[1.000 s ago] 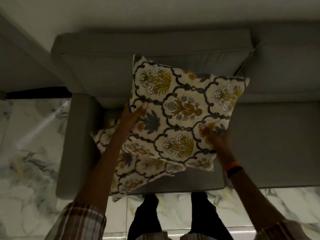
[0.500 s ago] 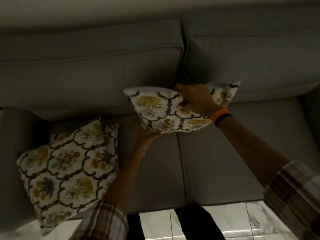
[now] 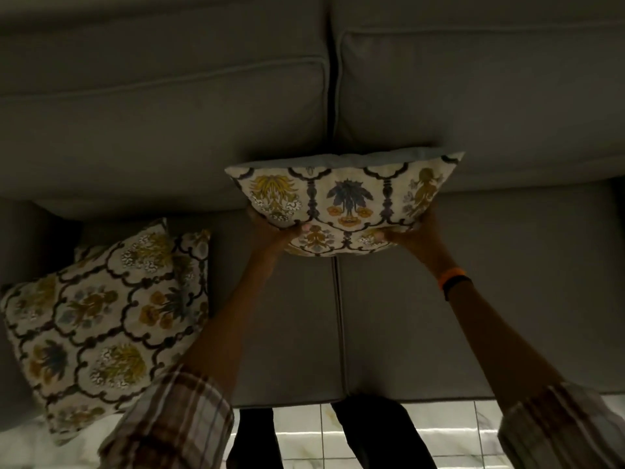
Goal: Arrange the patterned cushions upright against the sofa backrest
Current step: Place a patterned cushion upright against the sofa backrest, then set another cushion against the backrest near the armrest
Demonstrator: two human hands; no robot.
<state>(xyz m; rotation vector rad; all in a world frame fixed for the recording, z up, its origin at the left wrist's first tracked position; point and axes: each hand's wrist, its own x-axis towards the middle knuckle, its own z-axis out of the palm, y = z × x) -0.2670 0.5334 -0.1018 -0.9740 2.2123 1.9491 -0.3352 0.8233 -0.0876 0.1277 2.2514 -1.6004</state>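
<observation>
Both hands (image 3: pixel 341 236) now grip cushion's (image 3: pixel 341 198) lower corners.

Plaid sleeves, bare forearms, dark trousers.
Both plaid sleeves (image 3: pixel 169 421) were pushed up above the forearms; the right wrist wore an orange band (image 3: pixel 451 275) beside a black band (image 3: pixel 457 286). Dark trousers (image 3: pixel 378 431) showed at 6 o'clock.

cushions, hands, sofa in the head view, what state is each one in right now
held cushion: upright against the backrest, gripped at both lower corners
second cushion: lying tilted at the sofa's left end, untouched
left hand: shut on held cushion
right hand: shut on held cushion
sofa backrest: bare apart from the held cushion
</observation>
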